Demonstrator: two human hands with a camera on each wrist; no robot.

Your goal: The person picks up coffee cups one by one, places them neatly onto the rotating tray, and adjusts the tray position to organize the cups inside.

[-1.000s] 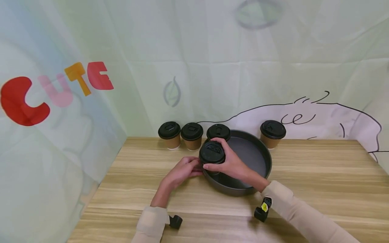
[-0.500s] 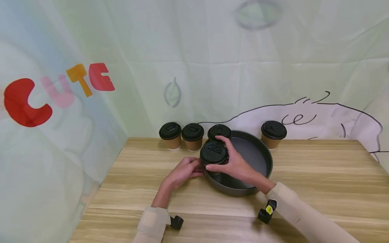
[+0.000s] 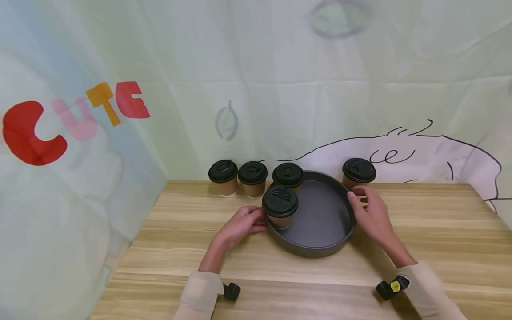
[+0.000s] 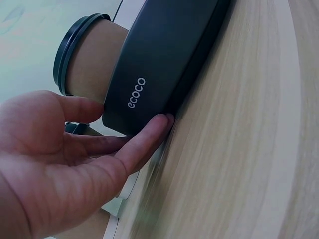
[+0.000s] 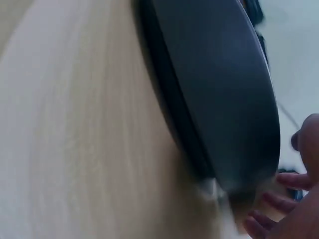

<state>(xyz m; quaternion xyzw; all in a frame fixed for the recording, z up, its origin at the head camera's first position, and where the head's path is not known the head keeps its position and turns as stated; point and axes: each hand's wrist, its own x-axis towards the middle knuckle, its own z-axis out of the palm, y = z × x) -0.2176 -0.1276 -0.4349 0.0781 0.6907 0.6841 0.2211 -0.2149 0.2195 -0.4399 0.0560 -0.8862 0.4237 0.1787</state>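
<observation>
A dark grey round tray (image 3: pixel 320 218) lies on the table, with two lidded paper coffee cups inside at its left. The front cup (image 3: pixel 280 206) stands upright by the left rim; the other cup (image 3: pixel 288 174) is just behind it. My left hand (image 3: pixel 242 224) holds the tray's left wall, thumb at the rim and fingers at the bottom edge, as the left wrist view shows. At the tray's right rim is my right hand (image 3: pixel 372 211), its fingers spread and loosely bent. In the right wrist view those fingers (image 5: pixel 279 204) hold nothing; contact with the rim is unclear.
Two more lidded cups, an outer one (image 3: pixel 223 178) and an inner one (image 3: pixel 253 178), stand left of the tray near the back edge. Another cup (image 3: pixel 359 172) stands behind my right hand. A printed curtain (image 3: pixel 256 89) hangs behind the wooden table (image 3: pixel 312 284).
My right hand has let go of the front cup, which stays in the tray, and has moved right to the tray's right rim. The left hand has stayed in place.
</observation>
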